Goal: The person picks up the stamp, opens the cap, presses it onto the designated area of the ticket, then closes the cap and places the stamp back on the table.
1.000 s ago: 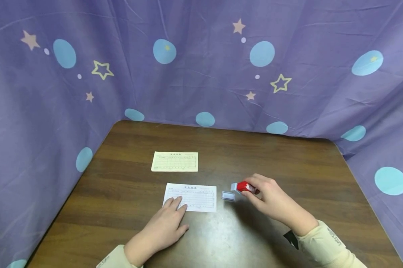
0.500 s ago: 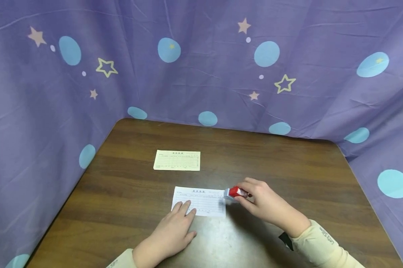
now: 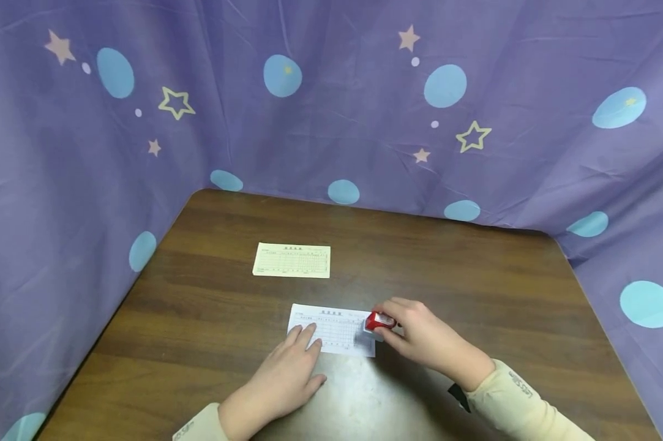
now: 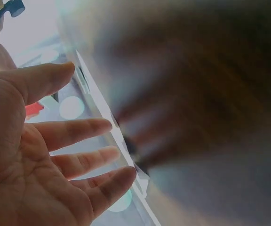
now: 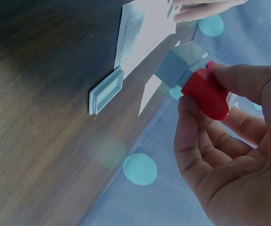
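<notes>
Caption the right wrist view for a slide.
The right hand grips a red stamp above the wooden table, a pale cap lying near a white form.

Head view: forward, down over my table (image 3: 502, 282). Wrist views: close on left hand (image 4: 36, 172), right hand (image 5: 239, 157). Head, right wrist share: red stamp (image 5: 202, 87).

white slip (image 3: 338, 334) partly hidden by left fingers (image 3: 305, 335), yellow slip (image 3: 291, 260) printed illegibly small, 2 sleeves (image 3: 524, 401) cut off below

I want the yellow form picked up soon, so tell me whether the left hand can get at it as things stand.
Probably yes: the left hand grips nothing and merely rests on the white form, while the yellow form lies uncovered just beyond, with nothing standing between.
</notes>
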`<state>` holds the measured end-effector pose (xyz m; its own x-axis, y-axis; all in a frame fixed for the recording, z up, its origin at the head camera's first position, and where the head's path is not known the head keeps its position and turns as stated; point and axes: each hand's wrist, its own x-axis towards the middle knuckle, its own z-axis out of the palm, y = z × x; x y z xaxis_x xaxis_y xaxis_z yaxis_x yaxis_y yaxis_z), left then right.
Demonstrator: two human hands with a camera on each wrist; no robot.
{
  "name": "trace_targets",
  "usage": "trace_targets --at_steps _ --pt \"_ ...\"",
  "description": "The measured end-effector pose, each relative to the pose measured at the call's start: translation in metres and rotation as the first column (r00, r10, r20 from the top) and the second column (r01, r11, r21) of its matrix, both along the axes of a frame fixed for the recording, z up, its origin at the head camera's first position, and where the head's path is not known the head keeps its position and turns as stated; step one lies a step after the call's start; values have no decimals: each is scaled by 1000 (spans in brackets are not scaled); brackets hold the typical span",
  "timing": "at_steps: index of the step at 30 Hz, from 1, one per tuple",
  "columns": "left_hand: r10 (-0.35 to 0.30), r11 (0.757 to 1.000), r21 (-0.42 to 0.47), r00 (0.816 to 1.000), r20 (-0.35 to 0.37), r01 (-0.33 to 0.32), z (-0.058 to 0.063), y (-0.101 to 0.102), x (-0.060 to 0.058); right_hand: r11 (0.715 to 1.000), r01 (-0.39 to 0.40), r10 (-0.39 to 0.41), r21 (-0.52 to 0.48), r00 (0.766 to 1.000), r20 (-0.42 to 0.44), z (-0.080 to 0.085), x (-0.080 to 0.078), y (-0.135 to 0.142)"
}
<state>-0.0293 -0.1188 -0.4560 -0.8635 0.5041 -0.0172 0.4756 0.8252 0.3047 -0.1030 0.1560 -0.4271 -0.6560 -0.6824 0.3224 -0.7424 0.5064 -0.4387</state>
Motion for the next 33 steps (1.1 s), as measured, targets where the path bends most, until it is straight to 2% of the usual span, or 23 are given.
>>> trace_targets --at_steps 7,15,23,33 --pt "-17 1000 -8 1000 -17 17 -4 -1 -3 998 28 -29 47 999 17 -1 1 -7" --pt "-32 999 -7 999 -33 32 -7 -1 -4 996 26 -24 89 999 -22 -3 1 -13" --pt "-19 1000 10 1000 -3 19 -6 -1 -5 993 33 -27 117 998 -50 -4 -2 -16" --pt "-25 1000 12 1000 -1 25 -5 0 -9 990 44 -36 135 998 -57 -8 -4 -18"
